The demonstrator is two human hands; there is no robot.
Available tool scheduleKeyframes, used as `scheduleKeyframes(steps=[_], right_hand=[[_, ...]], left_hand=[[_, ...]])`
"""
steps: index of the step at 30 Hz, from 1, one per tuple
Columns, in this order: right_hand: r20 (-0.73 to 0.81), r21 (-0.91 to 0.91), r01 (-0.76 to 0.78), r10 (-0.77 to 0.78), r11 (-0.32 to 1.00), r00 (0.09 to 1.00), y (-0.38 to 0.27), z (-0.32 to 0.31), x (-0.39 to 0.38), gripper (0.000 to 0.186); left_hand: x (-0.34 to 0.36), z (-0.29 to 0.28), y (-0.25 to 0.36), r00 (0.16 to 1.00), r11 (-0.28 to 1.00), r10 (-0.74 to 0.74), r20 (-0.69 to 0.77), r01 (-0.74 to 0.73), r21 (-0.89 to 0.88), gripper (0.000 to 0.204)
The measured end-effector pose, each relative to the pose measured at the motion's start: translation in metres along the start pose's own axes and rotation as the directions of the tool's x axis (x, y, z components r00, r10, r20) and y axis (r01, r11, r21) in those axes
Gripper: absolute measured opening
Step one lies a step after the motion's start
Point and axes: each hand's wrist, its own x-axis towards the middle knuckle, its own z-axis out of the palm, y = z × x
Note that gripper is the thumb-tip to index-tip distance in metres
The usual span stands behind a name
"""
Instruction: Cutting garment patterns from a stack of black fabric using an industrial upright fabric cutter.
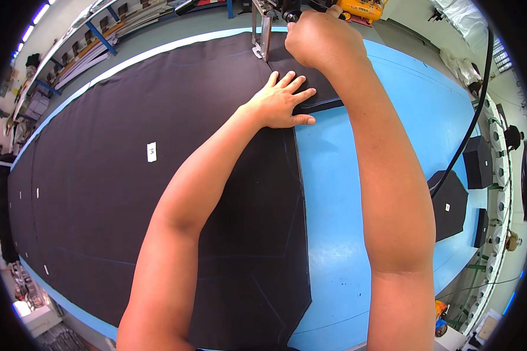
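Note:
Black fabric (111,193), apparently a thick layered stack, covers much of the table and bears faint blue lines and small white labels. My left hand (281,100) lies flat on it with fingers spread, near the cut edge. Just beyond those fingers stands an upright fabric cutting machine (265,40), its metal foot at the fabric. My right hand (328,38) is closed around the machine's dark handle (291,16) at the top of the view; the fingers are partly hidden. A smaller section of black fabric (316,79) lies under and beside the right wrist.
The light-blue tabletop (334,193) shows on the right. Cut black stacks (451,202) sit near its right edge. A black cable (474,117) hangs down at the right. Beyond the far edge are an orange-yellow machine (362,9) and, at left, a blue-legged rack (101,38).

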Motion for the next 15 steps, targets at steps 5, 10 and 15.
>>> scheduleKeyframes(steps=[5,10,15], right_hand=[[0.017,-0.016,0.072,-0.071,0.997,0.997,0.001,0.004,0.008,0.048],[0.117,-0.318,0.337,-0.316,0.886,0.941,0.005,0.003,0.013,0.046],[0.057,-0.181,0.267,-0.261,0.947,0.964,0.002,0.000,0.013,0.041]], left_hand=[[0.000,-0.001,-0.001,0.999,1.000,-0.015,0.040,0.015,0.003,0.081],[0.001,-0.003,0.000,0.999,1.000,-0.013,0.038,0.013,0.006,0.083],[0.001,-0.003,0.000,1.000,1.000,-0.009,0.020,0.009,0.011,0.085]])
